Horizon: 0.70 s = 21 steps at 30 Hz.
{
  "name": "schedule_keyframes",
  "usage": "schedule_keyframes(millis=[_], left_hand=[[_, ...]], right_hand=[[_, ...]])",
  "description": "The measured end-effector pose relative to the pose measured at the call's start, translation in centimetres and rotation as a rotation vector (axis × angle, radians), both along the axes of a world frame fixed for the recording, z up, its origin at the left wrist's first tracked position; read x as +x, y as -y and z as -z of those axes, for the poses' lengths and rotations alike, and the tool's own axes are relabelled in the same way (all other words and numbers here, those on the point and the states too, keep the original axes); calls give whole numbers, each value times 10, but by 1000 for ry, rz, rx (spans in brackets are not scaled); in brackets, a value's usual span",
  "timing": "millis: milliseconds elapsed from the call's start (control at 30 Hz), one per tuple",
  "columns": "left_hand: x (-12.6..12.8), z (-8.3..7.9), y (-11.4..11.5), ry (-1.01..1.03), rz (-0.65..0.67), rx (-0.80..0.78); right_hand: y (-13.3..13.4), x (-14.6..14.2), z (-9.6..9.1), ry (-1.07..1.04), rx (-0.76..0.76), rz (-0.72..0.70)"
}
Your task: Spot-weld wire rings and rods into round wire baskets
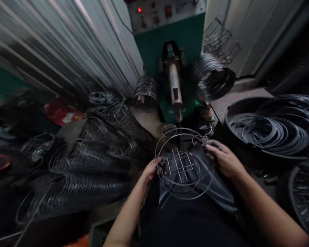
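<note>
A round wire frame (183, 164) with a small grid at its middle and small loops on its rim rests over my lap. My left hand (151, 168) pinches its left rim, fingers closed on the wire. On the right rim, my right hand (221, 157) grips the frame with curled fingers. The frame lies just in front of the arm of a green welding machine (175, 85).
Long stacks of wire rings (92, 164) lie piled at the left. A black tub of loose rings (275, 128) stands at the right, more rings (305, 195) below it. Wire coils (213, 77) flank the machine. Corrugated metal wall (67, 44) behind.
</note>
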<state>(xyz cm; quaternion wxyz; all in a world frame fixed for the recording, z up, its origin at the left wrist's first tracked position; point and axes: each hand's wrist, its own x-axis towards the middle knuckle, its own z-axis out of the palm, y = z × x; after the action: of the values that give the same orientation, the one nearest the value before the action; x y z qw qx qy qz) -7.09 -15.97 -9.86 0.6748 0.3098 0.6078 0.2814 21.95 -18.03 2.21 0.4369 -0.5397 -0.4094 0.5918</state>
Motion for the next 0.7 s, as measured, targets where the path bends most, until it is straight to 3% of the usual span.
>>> schedule_keyframes(millis=[100,233,333,567,633,700], left_hand=[[1,10,6,44,-67,29],[-5,16,15,84,-104,54],[-10,15,20,106,-90,62],[-15,13,28,98,-43,80],[-16,13,30,79,-10,86],[-17,11,31,53,36,105]], right_hand=[[-10,-36,38,41,-119,-72],[-16,-39,79,298,-38,2],[-12,-28,91,389,-24,22],[12,-19,109,268,-317,59],[16,-19,116,230,-313,56],[17,-18,120,239,-217,62]])
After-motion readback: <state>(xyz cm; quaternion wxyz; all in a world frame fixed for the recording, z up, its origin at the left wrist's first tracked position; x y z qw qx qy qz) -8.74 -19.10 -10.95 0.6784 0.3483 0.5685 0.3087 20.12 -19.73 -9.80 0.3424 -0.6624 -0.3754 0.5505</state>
